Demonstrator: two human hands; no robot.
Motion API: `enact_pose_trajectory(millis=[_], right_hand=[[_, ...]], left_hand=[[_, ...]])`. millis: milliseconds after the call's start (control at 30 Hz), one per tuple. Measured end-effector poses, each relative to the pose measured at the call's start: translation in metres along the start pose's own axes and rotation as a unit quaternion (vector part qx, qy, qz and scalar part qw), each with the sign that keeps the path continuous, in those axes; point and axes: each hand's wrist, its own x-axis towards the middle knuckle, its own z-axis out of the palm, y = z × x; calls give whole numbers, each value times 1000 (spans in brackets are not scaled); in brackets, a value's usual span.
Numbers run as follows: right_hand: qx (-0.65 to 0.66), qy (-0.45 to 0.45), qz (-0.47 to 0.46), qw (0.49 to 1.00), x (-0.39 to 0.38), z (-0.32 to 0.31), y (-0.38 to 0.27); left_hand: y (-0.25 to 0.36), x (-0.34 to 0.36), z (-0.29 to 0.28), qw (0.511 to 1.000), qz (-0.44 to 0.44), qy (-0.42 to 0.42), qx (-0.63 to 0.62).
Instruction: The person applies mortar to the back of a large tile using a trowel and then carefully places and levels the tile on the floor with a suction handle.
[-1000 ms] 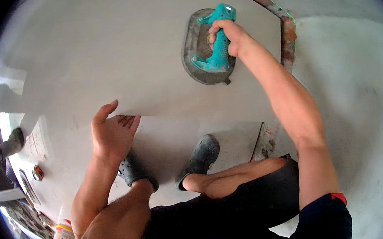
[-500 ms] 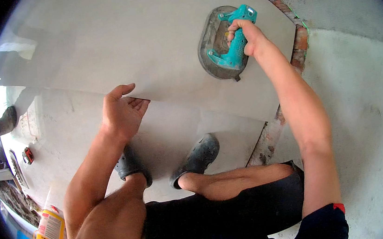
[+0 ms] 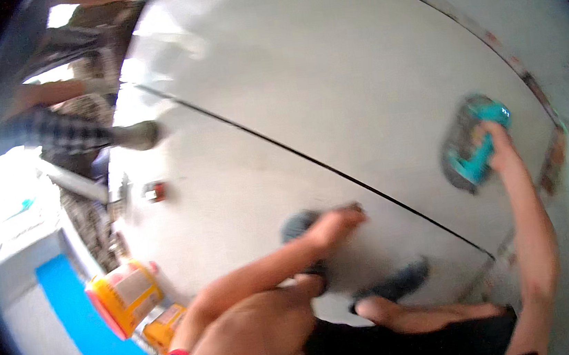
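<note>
- While the picture is blurred, the right hand (image 3: 496,145) at about three o'clock is wrapped around the teal handle of a suction cup (image 3: 470,151), fingers closed on it; the cup sits on a large pale tile (image 3: 329,76), near its right edge.
- At about six o'clock the left hand (image 3: 335,226) lies flat, fingers together, near the dark joint (image 3: 310,161) between that tile and the nearer tile (image 3: 232,210); whether it presses on the surface I cannot tell.
- Risk, as I judge it: if the cup's seal lets go under a pull, the tile could drop and chip at the joint.
- With one hand on the cup alone, the tile could tip or slide unevenly; fingers by the joint could be pinched.
- Right arm reaches long and nearly straight toward two o'clock; left forearm runs up from the lower edge over a bent knee.
- Dark shoes (image 3: 396,282) show below the left hand; orange containers (image 3: 127,294) stand at eight o'clock.
</note>
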Motion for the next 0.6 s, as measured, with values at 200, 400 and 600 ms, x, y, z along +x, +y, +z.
enact_pose_trajectory(millis=[200,400,600], right_hand=[[-65,12,22,998,19,-25,-6],[-81,16,60,995,20,-8,22],[-61,-22,32,997,38,-34,26]], left_hand=[[62,1,4,981,-138,-5,-135],[8,-13,-15,971,125,-13,206],[25,-10,-17,976,115,-25,185]])
